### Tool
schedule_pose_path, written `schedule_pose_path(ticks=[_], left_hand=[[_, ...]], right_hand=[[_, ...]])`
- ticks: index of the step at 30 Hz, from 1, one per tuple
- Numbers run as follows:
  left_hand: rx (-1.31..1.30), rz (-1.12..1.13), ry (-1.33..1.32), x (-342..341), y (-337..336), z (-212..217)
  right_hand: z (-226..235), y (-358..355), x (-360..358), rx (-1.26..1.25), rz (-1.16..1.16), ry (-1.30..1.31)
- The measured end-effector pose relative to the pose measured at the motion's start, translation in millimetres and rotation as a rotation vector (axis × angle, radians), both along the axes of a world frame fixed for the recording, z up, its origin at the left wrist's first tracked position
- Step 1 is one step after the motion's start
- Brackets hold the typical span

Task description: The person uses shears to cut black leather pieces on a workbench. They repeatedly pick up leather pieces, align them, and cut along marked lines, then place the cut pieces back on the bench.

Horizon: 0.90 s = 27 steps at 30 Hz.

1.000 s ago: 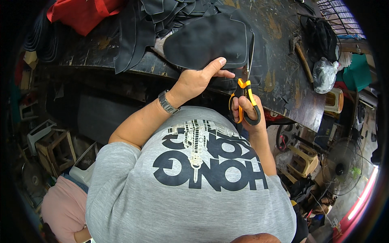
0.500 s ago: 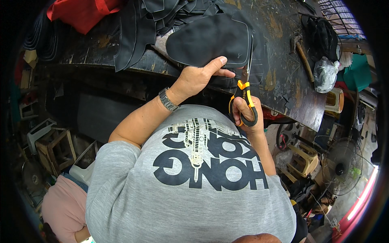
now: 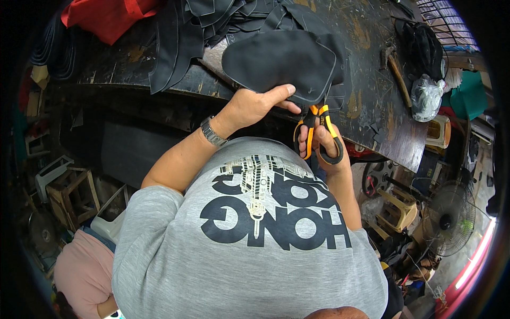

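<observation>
My left hand [image 3: 261, 106] pinches the near edge of a black leather-like piece [image 3: 281, 64], thumb on top and fingers beneath. The piece is rounded at its left end, with a pale line along its right and lower edge. Below its lower right corner, my right hand [image 3: 330, 146] is closed around the handles of scissors [image 3: 320, 125] with black and orange-yellow grips. Their handles are spread apart. Most of the blades are hidden under the piece.
Many black cut pieces [image 3: 228, 16] are heaped at the back of the dark worn table [image 3: 372, 111]. Red cloth [image 3: 109, 18] lies at the far left. On the right are a hammer [image 3: 398, 80] and a clear plastic bag [image 3: 426, 98]. A fan [image 3: 449, 218] stands lower right; someone in pink [image 3: 85, 271] sits lower left.
The black piece has turned and shifted slightly right, now covering the blades. The scissors have moved a little left and their handles have spread wider. My left hand keeps its hold.
</observation>
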<state>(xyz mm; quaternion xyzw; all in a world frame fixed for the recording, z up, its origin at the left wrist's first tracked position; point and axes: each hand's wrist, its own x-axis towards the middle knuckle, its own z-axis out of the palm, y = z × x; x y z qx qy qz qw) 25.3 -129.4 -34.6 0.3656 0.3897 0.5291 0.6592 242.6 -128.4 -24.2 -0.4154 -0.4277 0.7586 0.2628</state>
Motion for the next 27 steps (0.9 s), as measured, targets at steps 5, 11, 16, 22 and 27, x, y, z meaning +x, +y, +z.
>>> schedule_pose_path(ticks=[5, 11, 16, 22, 27], left_hand=[[-0.051, 0.019, -0.121, 1, -4, 2], [0.070, 0.157, -0.225, -5, 1, -10], [0.056, 0.150, -0.178, -4, 1, -9], [-0.049, 0.027, -0.094, 4, -10, 3], [-0.027, 0.020, -0.129, 7, -14, 8]], right_hand=[[1, 8, 2, 0.046, 0.030, 0.005], [-9, -6, 6, -0.059, 0.149, -0.081], [-8, -11, 8, -0.060, 0.122, -0.029], [-6, 0, 2, -0.019, -0.010, 0.126], [-3, 2, -1, 0.070, 0.008, 0.078]])
